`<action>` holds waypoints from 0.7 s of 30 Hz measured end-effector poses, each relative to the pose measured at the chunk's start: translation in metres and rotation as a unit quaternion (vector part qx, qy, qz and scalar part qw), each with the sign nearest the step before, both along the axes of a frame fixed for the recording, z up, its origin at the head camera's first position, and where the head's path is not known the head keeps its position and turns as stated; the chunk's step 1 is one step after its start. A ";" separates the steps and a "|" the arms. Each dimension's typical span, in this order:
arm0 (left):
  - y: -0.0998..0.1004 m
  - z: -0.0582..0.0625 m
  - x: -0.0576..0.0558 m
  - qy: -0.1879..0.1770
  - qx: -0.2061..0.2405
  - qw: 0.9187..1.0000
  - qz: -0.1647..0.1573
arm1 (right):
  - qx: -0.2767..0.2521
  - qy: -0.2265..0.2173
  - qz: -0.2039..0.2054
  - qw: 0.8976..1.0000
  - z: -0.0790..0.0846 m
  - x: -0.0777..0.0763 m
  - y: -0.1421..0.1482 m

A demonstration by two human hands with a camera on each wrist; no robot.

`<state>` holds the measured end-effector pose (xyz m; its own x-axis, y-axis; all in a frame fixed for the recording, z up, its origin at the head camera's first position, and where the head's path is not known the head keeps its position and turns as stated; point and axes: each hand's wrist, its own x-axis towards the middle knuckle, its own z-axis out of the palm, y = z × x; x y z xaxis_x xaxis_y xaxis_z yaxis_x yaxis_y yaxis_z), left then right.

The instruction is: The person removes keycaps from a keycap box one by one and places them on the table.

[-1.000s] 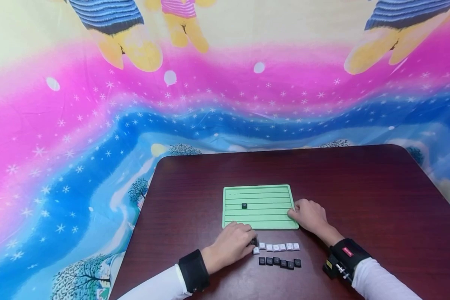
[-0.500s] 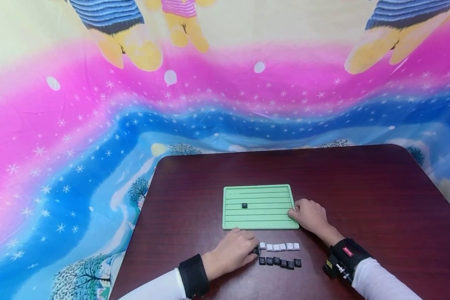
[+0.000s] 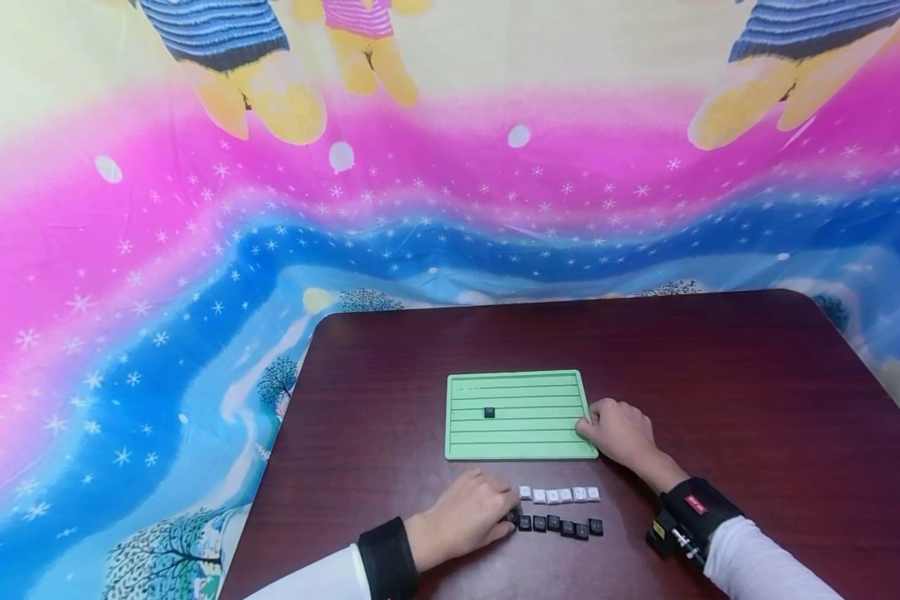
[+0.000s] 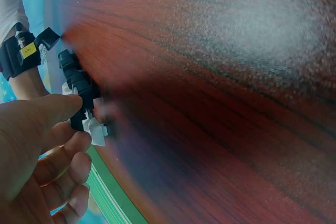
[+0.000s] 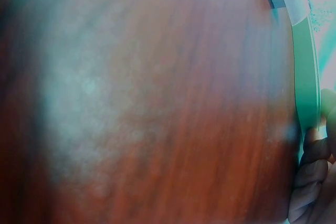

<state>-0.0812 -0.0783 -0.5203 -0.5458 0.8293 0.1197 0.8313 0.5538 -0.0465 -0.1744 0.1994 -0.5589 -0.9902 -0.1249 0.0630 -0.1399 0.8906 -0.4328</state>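
At the left end of a row of black keycaps (image 3: pixel 553 522), my left hand (image 3: pixel 468 514) pinches one black keycap (image 4: pixel 77 121) between thumb and index finger. The other fingers of that hand are loosely bent in the left wrist view. Just beyond lies a row of white keycaps (image 3: pixel 566 495); a white keycap (image 4: pixel 96 132) shows close to my fingertips. My right hand (image 3: pixel 621 432) grips the right edge of a green ridged tray (image 3: pixel 521 457), thumb on top of the rim. A single black keycap (image 3: pixel 489 412) sits on the tray, left of its middle.
Everything rests on a dark red-brown wooden table (image 3: pixel 720 375). A printed cloth (image 3: pixel 450 200) hangs behind its far edge. Each wrist wears a black band (image 3: pixel 388 557).
My left hand has moved towards me with the black keycap, from beside the white row down to the left end of the black row. The right hand and tray stay put.
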 end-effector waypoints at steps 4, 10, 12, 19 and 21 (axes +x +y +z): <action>0.000 -0.001 0.001 0.002 -0.005 1.000 0.002 | 0.000 -0.001 0.001 1.000 0.001 0.001 0.000; 0.000 -0.002 0.002 0.003 -0.016 1.000 0.004 | -0.002 -0.003 0.004 1.000 0.002 0.002 0.001; 0.000 -0.002 0.002 0.003 -0.019 1.000 0.005 | -0.001 -0.001 0.004 1.000 0.002 0.002 0.001; 0.000 -0.002 0.004 0.001 -0.029 1.000 0.006 | -0.002 -0.002 0.006 1.000 0.002 0.001 0.001; 0.000 -0.004 0.005 0.004 -0.028 1.000 0.005 | -0.001 -0.002 0.005 1.000 0.001 0.001 0.001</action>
<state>-0.0764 -0.0780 -0.5239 -0.5530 0.8297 0.0764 0.8256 0.5580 -0.0842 -0.1733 0.2000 -0.5582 -0.9891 -0.1348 0.0597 -0.1474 0.8883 -0.4349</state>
